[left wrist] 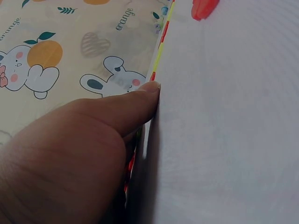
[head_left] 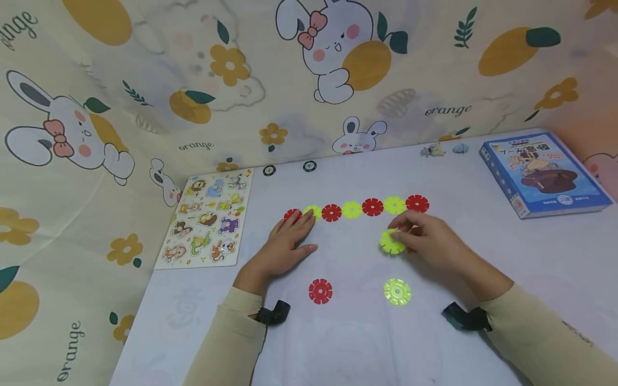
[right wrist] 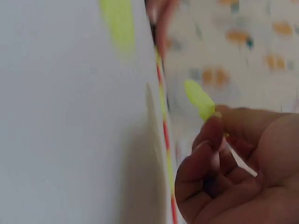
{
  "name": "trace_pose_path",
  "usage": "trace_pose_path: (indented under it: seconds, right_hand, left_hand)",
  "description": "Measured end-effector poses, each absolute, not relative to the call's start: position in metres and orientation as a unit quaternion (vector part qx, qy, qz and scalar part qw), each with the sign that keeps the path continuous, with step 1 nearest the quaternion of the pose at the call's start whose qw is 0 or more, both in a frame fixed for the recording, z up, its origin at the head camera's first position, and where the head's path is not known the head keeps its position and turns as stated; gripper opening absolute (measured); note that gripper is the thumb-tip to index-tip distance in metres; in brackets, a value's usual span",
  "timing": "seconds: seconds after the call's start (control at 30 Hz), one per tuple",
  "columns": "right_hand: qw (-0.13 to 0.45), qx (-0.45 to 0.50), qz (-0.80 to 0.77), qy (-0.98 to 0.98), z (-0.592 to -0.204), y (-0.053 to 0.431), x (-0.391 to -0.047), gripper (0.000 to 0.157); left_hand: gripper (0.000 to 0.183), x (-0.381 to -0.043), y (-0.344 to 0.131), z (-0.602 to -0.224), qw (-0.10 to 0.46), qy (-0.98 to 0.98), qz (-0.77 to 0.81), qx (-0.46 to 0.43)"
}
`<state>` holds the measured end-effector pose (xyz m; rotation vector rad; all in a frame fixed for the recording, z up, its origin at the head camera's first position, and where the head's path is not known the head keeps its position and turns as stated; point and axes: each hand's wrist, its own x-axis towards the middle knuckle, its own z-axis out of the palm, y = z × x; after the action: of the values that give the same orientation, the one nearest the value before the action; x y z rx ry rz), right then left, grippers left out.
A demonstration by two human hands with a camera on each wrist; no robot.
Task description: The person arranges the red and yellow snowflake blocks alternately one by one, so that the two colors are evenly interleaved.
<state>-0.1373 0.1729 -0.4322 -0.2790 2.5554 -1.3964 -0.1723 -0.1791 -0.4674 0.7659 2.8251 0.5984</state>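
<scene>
Puzzle board lay left of the left fingers, near the white table's left edge. On my feed the left hand had its fingers stretched out, thumb apart, over the left end of a row of 7 discs, red and yellow by turns; I judged that part done. Nearer the person than the fingers lay a loose red disc and a loose yellow disc, 2 apparently not yet used. The right hand pinched 1 raised yellow disc just short of the row. Right of those fingers, I had moving room before the blue box.
</scene>
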Motion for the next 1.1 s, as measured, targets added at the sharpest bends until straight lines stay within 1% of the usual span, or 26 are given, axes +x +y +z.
trace_pose_path:
  seconds: [0.1,0.23,0.37,0.47,0.57,0.63,0.8,0.87,1.1]
  right_hand:
    - [0.103,-0.022,-0.468,0.877,-0.435,0.209,-0.152,0.031]
    - [0.108,0.065,-0.469,0.874,-0.440,0.252,-0.162,0.044]
    - [0.083,0.087,-0.477,0.870,-0.446,0.272,-0.167,0.049]
    - [0.057,0.077,-0.459,0.883,-0.446,0.273,-0.170,0.054]
    - [0.043,0.040,-0.398,0.915,-0.442,0.269,-0.171,0.055]
    - [0.052,0.003,-0.334,0.941,-0.438,0.264,-0.171,0.055]
    - [0.102,-0.085,-0.212,0.968,-0.433,0.255,-0.168,0.069]
    - [0.111,-0.099,-0.200,0.969,-0.432,0.253,-0.167,0.074]
    - [0.122,-0.112,-0.210,0.964,-0.434,0.252,-0.165,0.079]
  left_hand:
    - [0.069,-0.172,-0.179,-0.467,0.078,0.943,0.201,0.255]
    - [0.070,-0.172,-0.178,-0.466,0.082,0.943,0.203,0.252]
    - [0.071,-0.172,-0.178,-0.466,0.082,0.943,0.201,0.252]
    - [0.071,-0.172,-0.179,-0.467,0.081,0.943,0.200,0.251]
    - [0.071,-0.173,-0.179,-0.467,0.080,0.943,0.203,0.252]
    - [0.071,-0.173,-0.179,-0.468,0.079,0.943,0.203,0.253]
    - [0.070,-0.173,-0.179,-0.468,0.076,0.943,0.202,0.254]
    - [0.070,-0.173,-0.179,-0.468,0.076,0.943,0.202,0.253]
    - [0.070,-0.173,-0.179,-0.468,0.077,0.943,0.203,0.252]
